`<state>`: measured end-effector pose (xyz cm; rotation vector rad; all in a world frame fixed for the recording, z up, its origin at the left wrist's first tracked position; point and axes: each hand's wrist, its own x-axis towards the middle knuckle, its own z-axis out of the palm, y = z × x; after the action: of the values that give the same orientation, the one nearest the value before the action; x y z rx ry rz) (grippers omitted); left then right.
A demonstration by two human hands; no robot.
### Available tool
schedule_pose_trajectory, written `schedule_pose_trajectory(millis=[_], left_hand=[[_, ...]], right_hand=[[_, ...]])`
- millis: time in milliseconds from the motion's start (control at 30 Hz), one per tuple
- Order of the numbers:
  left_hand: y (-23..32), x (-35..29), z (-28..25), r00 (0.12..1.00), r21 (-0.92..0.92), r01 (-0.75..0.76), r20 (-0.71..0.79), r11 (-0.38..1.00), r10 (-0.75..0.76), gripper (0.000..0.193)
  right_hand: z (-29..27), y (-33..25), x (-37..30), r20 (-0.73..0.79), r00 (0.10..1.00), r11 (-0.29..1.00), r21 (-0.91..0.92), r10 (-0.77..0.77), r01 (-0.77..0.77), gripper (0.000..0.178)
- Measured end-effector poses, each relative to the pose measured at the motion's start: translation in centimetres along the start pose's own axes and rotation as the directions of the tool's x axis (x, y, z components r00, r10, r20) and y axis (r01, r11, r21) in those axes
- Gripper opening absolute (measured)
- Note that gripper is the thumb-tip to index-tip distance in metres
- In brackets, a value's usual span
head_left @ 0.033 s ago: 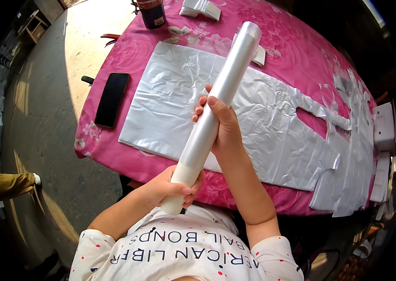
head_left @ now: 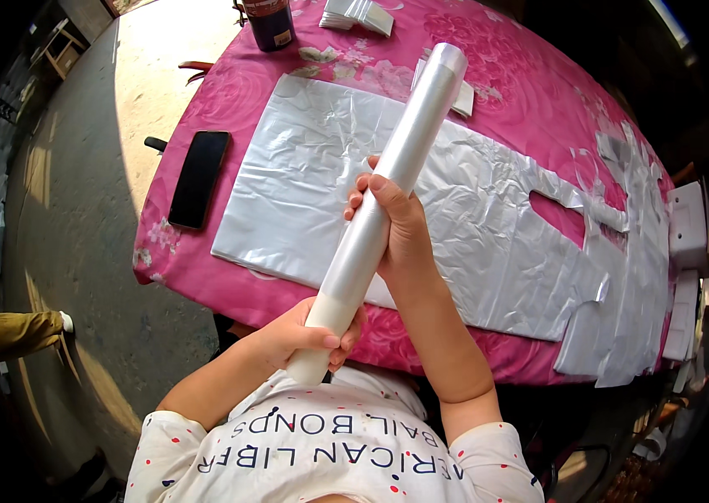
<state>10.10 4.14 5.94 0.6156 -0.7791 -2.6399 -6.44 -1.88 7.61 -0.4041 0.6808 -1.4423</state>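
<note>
I hold a long roll of clear plastic film (head_left: pixel 409 142) tilted up over the table. My left hand (head_left: pixel 300 337) grips its lower end close to my chest. Around the roll's middle my right hand (head_left: pixel 402 228) is wrapped. Under the roll a stack of flat white plastic carrier bags (head_left: pixel 312 193) lies spread on the pink flowered tablecloth (head_left: pixel 195 272), and more bags (head_left: pixel 631 277) trail off to the right.
A black phone (head_left: pixel 200 178) lies at the table's left edge. A dark bottle (head_left: pixel 270 21) and a folded white stack (head_left: pixel 360 12) stand at the far side. White boxes (head_left: pixel 690 226) sit at the right. Another person's leg (head_left: pixel 19 331) shows on the floor at left.
</note>
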Motion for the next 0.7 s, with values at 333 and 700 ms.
schedule_pose_trajectory(millis=[333, 700], left_hand=[[-0.5, 0.2, -1.1, 0.868, 0.309, 0.18, -0.496, 0.934, -0.003, 0.046], [-3.9, -6.3, -4.7, 0.89, 0.048, 0.408, -0.241, 0.912, -0.386, 0.056]], right_hand=[[-3.1, 3.9, -1.5, -0.211, 0.976, 0.983, -0.157, 0.061, -0.096, 0.057], [-12.9, -7.2, 2.8, -0.328, 0.875, 0.692, -0.722, -0.356, 0.011, 0.03]])
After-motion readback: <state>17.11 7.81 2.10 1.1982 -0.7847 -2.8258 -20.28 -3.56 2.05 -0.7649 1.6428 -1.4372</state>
